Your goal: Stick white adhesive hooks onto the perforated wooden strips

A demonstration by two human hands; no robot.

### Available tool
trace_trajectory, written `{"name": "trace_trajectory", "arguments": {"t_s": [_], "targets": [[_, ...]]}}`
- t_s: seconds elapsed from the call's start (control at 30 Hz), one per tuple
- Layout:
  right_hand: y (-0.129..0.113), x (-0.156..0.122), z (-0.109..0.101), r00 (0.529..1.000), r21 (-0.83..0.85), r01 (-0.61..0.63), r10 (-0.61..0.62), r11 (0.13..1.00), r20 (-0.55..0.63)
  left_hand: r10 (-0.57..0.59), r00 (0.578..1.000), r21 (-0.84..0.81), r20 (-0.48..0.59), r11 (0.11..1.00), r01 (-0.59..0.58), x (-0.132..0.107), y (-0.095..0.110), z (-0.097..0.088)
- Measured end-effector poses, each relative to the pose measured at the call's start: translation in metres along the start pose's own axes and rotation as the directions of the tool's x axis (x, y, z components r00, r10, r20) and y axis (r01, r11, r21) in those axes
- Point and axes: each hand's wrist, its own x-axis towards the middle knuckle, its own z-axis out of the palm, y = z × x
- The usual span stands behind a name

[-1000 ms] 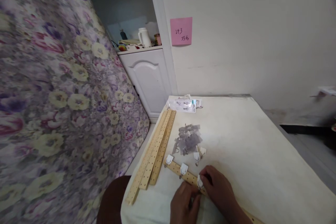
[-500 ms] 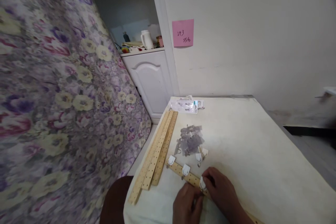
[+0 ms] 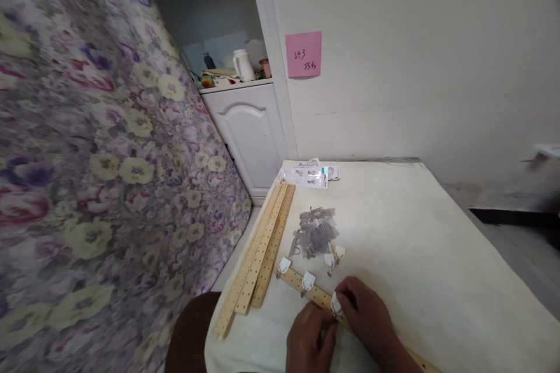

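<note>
A perforated wooden strip (image 3: 293,278) lies slantwise at the near part of the table, running under my hands. Two white hooks, one (image 3: 284,266) at its far-left end and another (image 3: 308,281) further along, sit on it. My right hand (image 3: 365,310) is closed, thumb and fingers pinching a third white hook (image 3: 336,303) against the strip. Beside it, my left hand (image 3: 310,335) has its fingers curled at the strip's near edge, gripping it; its fingertips are partly hidden. Just beyond lie loose white hooks (image 3: 329,261) and a pile of clear-backed hooks (image 3: 315,235).
More perforated wooden strips (image 3: 259,265) lie along the table's left side. Packaged hooks (image 3: 304,176) rest at the back edge of the cloth-covered table (image 3: 406,239). A floral curtain (image 3: 109,145) hangs at left, and a brown rounded shape (image 3: 192,332) stands by the near-left edge.
Both hands keep nearly the same hold on the strip and the hook. The whole view has shifted very slightly.
</note>
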Motion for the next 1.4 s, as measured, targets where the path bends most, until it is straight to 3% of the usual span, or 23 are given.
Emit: {"name": "trace_trajectory", "arguments": {"t_s": [0.27,0.9,1.2,1.4], "targets": [[0.0,-0.001,-0.001,0.999,0.001,0.013,-0.013,1.0,-0.031,-0.073,0.997,-0.03,-0.031,0.997,0.072,-0.001,0.008,-0.003],[-0.001,-0.001,-0.003,1.0,-0.007,0.011,-0.011,1.0,-0.02,-0.028,0.999,-0.064,-0.045,0.998,0.025,-0.001,0.007,-0.005],[-0.002,0.0,-0.001,0.999,-0.013,0.012,-0.012,1.0,-0.031,0.042,0.993,-0.148,-0.113,0.987,-0.059,-0.002,0.005,-0.004],[-0.001,-0.003,-0.001,0.999,-0.02,0.016,-0.017,1.0,-0.042,0.121,0.989,-0.112,-0.082,0.985,-0.129,-0.002,-0.003,-0.002]]}}
